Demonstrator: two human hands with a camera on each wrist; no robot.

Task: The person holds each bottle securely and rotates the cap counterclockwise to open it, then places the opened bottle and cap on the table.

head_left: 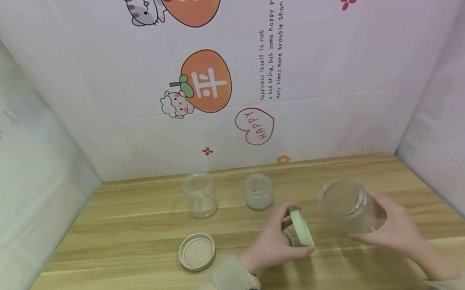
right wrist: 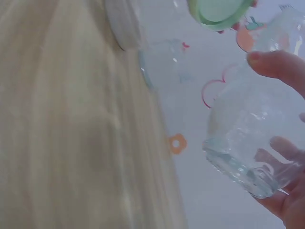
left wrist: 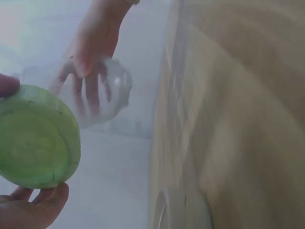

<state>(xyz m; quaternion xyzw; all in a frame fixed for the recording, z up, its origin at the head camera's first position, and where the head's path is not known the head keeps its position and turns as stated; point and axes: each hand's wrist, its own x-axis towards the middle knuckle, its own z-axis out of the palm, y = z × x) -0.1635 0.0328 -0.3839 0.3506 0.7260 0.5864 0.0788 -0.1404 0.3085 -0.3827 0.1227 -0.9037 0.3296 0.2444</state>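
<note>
In the head view my left hand [head_left: 269, 244] holds a pale green jar lid [head_left: 301, 227] upright on its edge, fingers at the top rim and thumb at the bottom. The lid's round face fills the left of the left wrist view. My right hand [head_left: 398, 231] grips a large clear glass jar [head_left: 346, 206] round its side, tilted, with its mouth toward the upper left. A gap separates jar and lid. Through the glass in the right wrist view, fingers show behind the jar [right wrist: 248, 129]. Another lid [head_left: 288, 238] is mostly hidden behind my left hand.
A tall clear glass jar [head_left: 201, 200] and a shorter one [head_left: 259, 195] stand toward the back of the wooden table [head_left: 111, 259]. A beige lid [head_left: 197, 252] lies left of my left hand. Printed white cloth [head_left: 313, 56] encloses the table's back and sides.
</note>
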